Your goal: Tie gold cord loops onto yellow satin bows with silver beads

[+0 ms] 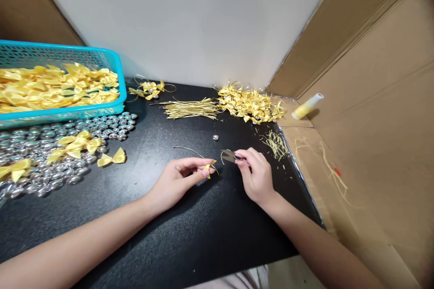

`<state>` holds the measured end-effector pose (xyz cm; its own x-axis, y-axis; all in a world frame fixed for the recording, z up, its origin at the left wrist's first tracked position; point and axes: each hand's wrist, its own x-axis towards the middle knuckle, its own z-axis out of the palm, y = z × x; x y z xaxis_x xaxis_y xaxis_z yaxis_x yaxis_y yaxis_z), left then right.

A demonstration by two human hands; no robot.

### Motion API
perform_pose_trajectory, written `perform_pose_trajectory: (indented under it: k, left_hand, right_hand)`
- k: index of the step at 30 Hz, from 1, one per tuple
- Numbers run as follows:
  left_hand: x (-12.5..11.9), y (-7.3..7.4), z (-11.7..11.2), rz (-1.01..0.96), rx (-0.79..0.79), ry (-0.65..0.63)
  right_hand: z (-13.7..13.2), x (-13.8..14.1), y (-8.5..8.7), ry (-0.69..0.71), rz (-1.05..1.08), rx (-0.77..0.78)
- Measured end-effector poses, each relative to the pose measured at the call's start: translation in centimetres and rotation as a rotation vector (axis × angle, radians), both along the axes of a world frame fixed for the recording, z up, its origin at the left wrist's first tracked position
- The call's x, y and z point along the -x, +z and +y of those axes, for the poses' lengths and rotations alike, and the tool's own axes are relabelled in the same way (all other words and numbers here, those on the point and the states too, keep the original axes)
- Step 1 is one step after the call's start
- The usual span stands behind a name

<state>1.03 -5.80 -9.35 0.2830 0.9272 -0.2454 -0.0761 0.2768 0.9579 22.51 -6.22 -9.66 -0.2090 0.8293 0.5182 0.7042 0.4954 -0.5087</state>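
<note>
Head view: mid-surface, left hand pinches a yellow bow, thumb against fingers. Right hand, nearer the right edge, grips scissors — blades parted, long axis pointing left; bow just beyond the tips, slightly frontward. Farther: silver bead; gold cords toward the far edge.
</note>
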Motion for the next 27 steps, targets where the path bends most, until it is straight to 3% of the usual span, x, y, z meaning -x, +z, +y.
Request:
perform_pose_trajectory:
  k: [4, 7, 10, 16, 22, 27]
  left_hand:
    - [0.0, 0.0, -0.1, 0.032, -0.074, -0.011]
    - [0.2, 0.1, -0.1, 0.065, -0.133, -0.015]
    - [0.7, 0.4, 0.0, 0.136, -0.211, 0.063]
    - [2.5, 0.2, 1.4, 0.406, -0.518, 0.204]
    - [2.8, -1.2, 1.9, 0.431, -0.480, 0.126]
    - [2.7, -0.8, 1.9, 0.474, -0.499, 0.061]
  right_hand:
    - [0.9, -0.7, -0.6, -0.011, 0.164, 0.154]
    - [2.0, -1.5, -1.2, -0.050, 0.214, 0.175]
    - [3.2, -2.6, -1.9, -0.104, 0.136, 0.162]
    - [4.6, -4.1, -3.1, -0.166, 0.022, 0.125]
    - [4.8, -4.1, -4.3, -0.146, 0.000, 0.132]
    - [4.7, -3.7, -4.7, -0.123, -0.043, 0.203]
